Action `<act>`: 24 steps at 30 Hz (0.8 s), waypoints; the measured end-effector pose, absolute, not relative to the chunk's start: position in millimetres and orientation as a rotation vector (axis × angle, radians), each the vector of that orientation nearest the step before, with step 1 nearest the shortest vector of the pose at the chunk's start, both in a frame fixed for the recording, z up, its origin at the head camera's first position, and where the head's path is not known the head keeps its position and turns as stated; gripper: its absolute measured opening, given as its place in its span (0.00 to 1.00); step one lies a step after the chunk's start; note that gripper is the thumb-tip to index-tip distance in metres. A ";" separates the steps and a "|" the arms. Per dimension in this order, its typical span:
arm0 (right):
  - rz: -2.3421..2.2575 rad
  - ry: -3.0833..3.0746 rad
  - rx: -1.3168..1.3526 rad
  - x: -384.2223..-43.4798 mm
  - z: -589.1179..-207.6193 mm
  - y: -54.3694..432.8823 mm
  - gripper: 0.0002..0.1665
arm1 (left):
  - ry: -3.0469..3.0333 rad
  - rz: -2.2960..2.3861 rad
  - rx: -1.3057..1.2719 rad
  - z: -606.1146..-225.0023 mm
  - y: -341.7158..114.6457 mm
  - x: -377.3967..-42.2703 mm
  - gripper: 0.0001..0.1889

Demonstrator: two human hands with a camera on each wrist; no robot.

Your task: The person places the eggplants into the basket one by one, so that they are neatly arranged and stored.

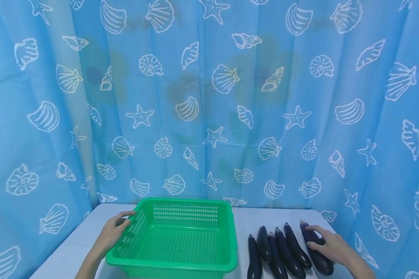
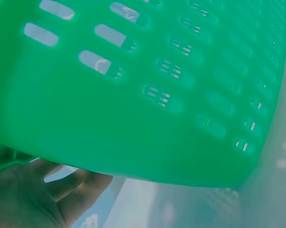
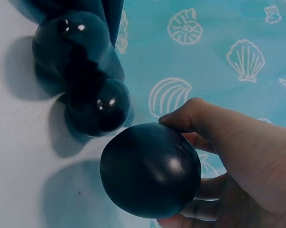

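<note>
At the right end of a row of dark purple eggplants [image 1: 278, 252], my right hand [image 1: 329, 245] grips one eggplant [image 1: 322, 263], thumb on one side and fingers on the other. In the right wrist view its rounded end [image 3: 150, 171] faces the camera, with a shadow beside it; whether it is off the table I cannot tell. On the left, my left hand [image 1: 113, 230] holds the rim of a green plastic basket [image 1: 171, 264]. Nothing lies inside the basket. The left wrist view shows the slotted basket wall [image 2: 133, 137], with the fingertips partly hidden behind its edge.
A white-covered table [image 1: 241, 221] carries the basket and eggplants. Blue curtains [image 1: 209, 162] with white shell and starfish prints close off the back and both sides. The basket's right wall stands just left of the eggplant row.
</note>
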State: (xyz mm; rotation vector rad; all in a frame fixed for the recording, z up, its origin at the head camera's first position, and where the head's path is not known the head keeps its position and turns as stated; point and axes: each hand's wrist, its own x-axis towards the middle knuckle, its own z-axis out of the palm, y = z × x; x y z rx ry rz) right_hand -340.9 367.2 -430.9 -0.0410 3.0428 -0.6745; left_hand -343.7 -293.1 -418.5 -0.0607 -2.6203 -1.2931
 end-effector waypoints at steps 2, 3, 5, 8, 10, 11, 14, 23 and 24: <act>-0.687 3.047 -0.044 -340.2 -428.4 366.4 0.40 | -2.618 -1.289 -0.065 -418.0 -292.0 -343.6 0.20; -0.699 3.046 -0.047 -339.7 -426.8 365.5 0.40 | -2.616 -1.285 -0.067 -417.8 -291.5 -343.6 0.20; -0.729 3.035 -0.052 -338.4 -424.1 363.7 0.41 | -2.614 -1.285 -0.066 -417.5 -291.1 -343.5 0.20; -0.746 3.037 -0.064 -337.0 -419.7 361.0 0.40 | -2.612 -1.282 -0.063 -417.8 -291.2 -343.4 0.20; -0.754 3.047 -0.076 -336.4 -416.4 359.5 0.40 | -2.612 -1.284 -0.059 -418.2 -291.6 -343.3 0.20; -0.754 3.055 -0.082 -336.3 -414.4 358.8 0.39 | -2.612 -1.285 -0.056 -418.4 -291.8 -343.4 0.20; -0.754 3.069 -0.099 -335.7 -409.3 356.7 0.38 | -2.611 -1.289 -0.050 -418.4 -291.9 -343.7 0.20; -0.738 3.091 -0.137 -331.4 -400.8 345.3 0.35 | -2.619 -1.318 -0.043 -418.5 -291.9 -344.4 0.20; -0.725 3.097 -0.150 -331.1 -400.5 344.2 0.35 | -2.618 -1.323 -0.043 -418.7 -291.9 -344.0 0.20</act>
